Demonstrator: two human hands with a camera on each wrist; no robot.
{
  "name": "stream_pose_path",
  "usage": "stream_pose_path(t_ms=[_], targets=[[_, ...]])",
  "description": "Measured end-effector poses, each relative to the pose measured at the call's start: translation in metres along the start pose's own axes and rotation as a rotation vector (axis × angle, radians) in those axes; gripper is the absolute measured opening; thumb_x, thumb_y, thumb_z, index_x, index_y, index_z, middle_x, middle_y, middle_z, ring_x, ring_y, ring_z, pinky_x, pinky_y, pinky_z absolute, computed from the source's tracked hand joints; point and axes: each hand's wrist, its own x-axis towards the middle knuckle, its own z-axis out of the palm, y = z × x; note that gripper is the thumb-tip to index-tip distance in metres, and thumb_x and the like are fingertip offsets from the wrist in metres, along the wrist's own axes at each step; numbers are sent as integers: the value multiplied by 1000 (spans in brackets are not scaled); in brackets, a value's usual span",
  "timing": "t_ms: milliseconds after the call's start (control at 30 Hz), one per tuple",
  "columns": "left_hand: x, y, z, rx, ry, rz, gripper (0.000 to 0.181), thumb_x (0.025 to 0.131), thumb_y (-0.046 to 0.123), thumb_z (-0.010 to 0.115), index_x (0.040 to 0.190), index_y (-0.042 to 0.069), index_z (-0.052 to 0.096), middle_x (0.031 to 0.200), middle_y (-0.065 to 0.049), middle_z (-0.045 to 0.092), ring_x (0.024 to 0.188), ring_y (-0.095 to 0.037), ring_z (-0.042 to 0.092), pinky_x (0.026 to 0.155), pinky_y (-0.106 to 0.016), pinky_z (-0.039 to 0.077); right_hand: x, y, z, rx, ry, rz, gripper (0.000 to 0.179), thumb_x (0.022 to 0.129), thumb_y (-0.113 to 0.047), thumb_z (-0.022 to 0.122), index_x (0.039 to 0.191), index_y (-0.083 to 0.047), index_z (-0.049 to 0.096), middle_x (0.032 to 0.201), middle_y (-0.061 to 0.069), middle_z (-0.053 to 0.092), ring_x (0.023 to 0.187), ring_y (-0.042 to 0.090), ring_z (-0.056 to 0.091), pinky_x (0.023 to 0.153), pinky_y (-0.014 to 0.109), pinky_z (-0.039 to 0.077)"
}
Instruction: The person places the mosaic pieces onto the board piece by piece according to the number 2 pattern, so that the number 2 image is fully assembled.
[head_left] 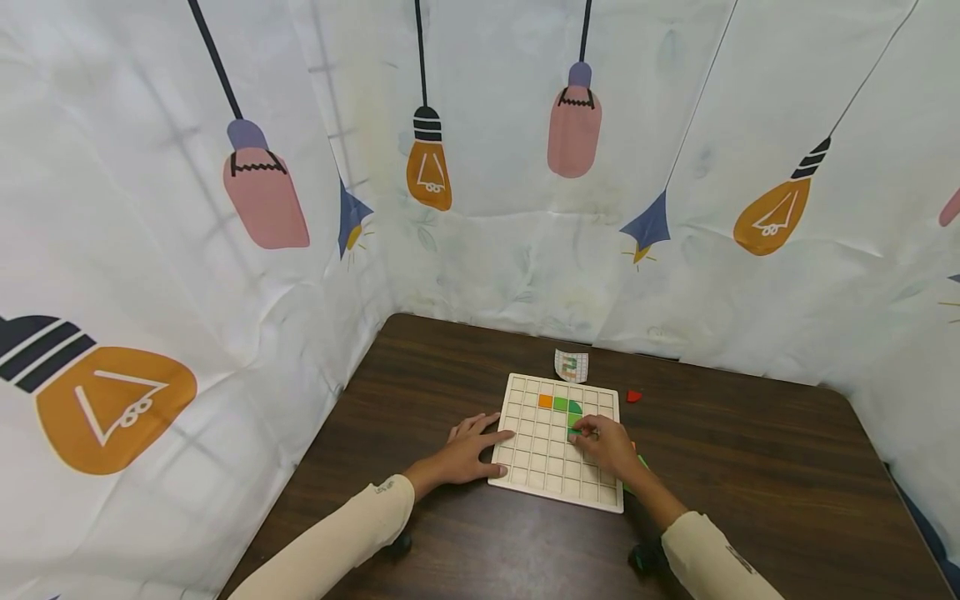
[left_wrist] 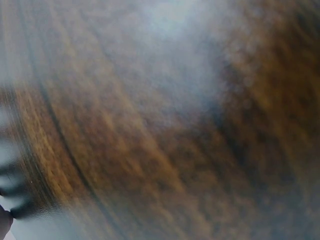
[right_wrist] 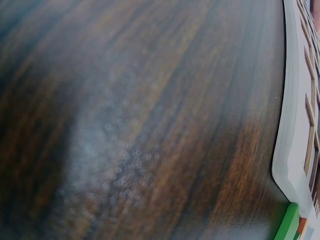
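A cream grid board (head_left: 540, 462) lies on the table, divided into small square cells. Along its upper part sit an orange tile (head_left: 545, 401), a green tile (head_left: 560, 403) and a dark green rounded tile (head_left: 575, 407), with another green tile (head_left: 574, 419) just below. My right hand (head_left: 609, 447) reaches over the board's right half, and its thumb and fingers pinch a small dark green tile (head_left: 573, 433) at a cell under that column. My left hand (head_left: 470, 450) rests at the board's left edge, fingers spread, thumb on the lower left corner.
Behind the board lies a small printed card (head_left: 572, 366) with a coloured grid pattern. A red piece (head_left: 633, 397) sits beyond the upper right corner. Green pieces (right_wrist: 287, 222) lie by the board's right side, partly behind my right wrist. A patterned white curtain (head_left: 495, 250) surrounds the dark wooden table (head_left: 750, 450).
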Motion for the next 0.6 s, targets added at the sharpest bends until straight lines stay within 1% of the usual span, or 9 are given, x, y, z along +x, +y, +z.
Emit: stream_pose_path(t_ms=[133,600], targets=[[0,1,-1,-5,-3,0,66,92,51,67,151,28,48,166,-8,24,151,-40,18,108,-67,21,1,0,1,-2,-2,21,10,88,-15,78,97,-10,76,85,-1,64,73,10,50,64,25,40],[-1,1,-1,-4,-1,2,66,93,50,67,151,27,48,166,-8,25,150,-40,20,107,-67,22,1,-2,1,-24,6,40,11,88,-15,78,96,-8,76,85,0,65,77,12,54,67,27,42]])
